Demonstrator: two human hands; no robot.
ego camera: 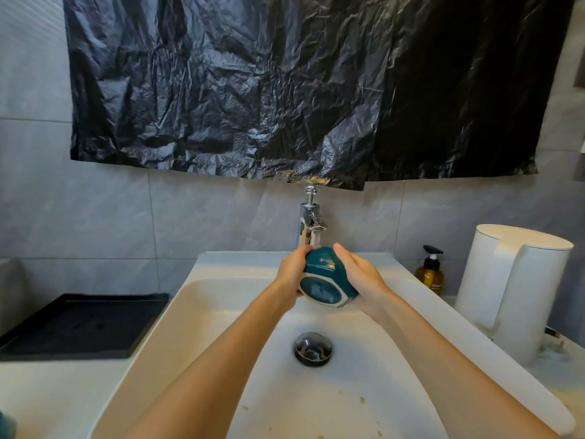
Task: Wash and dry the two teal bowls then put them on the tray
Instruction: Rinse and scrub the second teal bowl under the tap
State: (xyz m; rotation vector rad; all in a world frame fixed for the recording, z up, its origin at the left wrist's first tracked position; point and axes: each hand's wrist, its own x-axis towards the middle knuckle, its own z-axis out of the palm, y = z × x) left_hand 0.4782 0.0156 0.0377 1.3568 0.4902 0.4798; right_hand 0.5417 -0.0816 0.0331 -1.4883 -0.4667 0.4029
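Left hand [292, 270] and right hand [361, 275] each grip one glossy teal ceramic bowl [327, 282], base facing near, under the chrome faucet [311, 221] above the white sink [196, 315].

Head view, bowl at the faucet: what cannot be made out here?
- Bowl inside: head view, its base faces the camera.
- Whether water runs: head view, the bowl hides the faucet outlet.
- Teal sliver, bottom left: cut off by the frame edge, possibly the second bowl.
- Bottle label: too small to read.
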